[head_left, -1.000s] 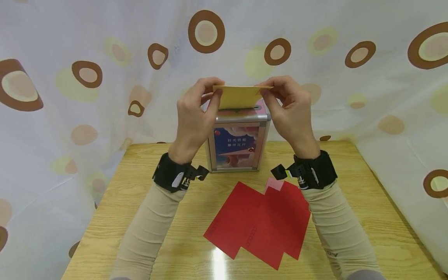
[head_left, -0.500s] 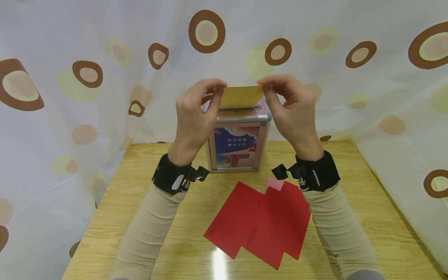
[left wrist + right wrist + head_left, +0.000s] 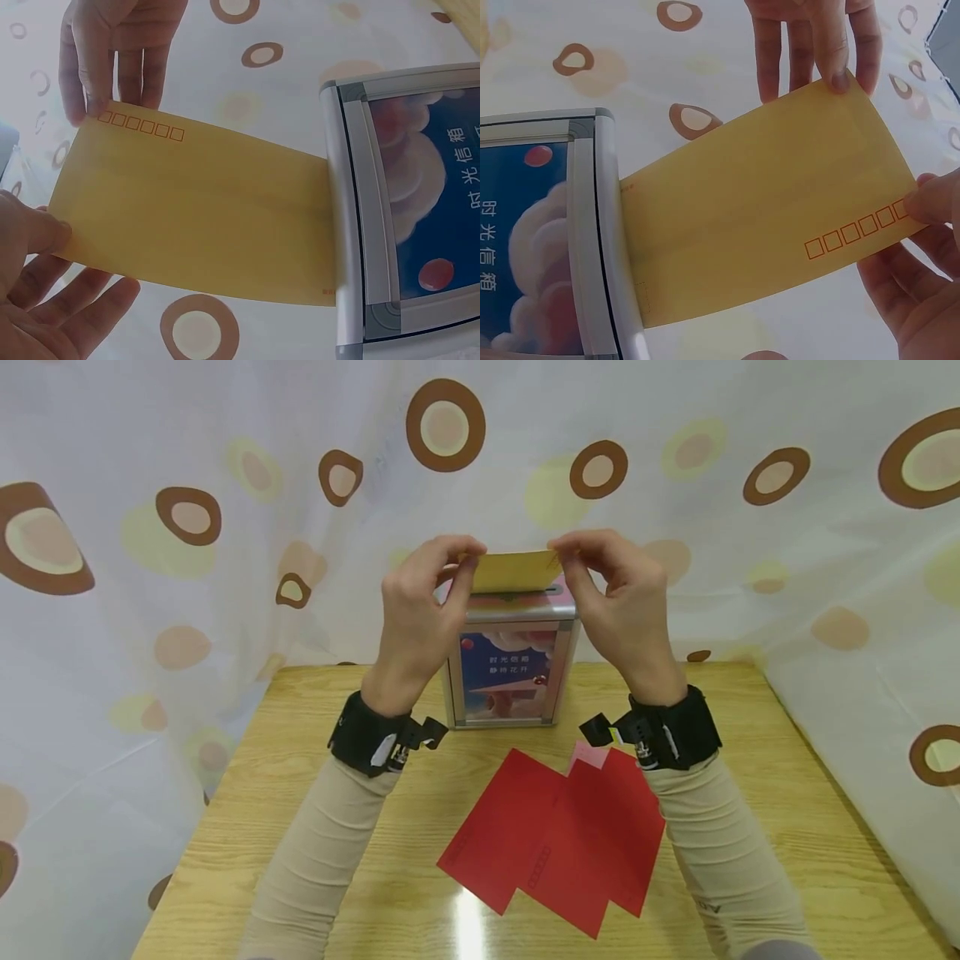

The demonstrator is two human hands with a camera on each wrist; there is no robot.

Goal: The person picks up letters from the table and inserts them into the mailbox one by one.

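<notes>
Backdrop: white sheeting [image 3: 510,431] (cloth or plastic, hard to say), which stands behind the table [image 3: 300,718] and along both its sides, lightly creased. Pattern: irregular brown rings [image 3: 446,427] with cream and pinkish centres, set among pale yellow and beige blotches [image 3: 555,497]. Furniture: the one table, light yellowish wood grain. Light: a bright white reflection [image 3: 469,922] gleams on its near part.

White glare on table [image 3: 405,843], dim wrist views

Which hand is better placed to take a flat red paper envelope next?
Probably right: right hand and left hand both pinch the rectangular yellow paper envelope, but in the head view, only the right beige sleeve overlaps the red envelopes.
</notes>
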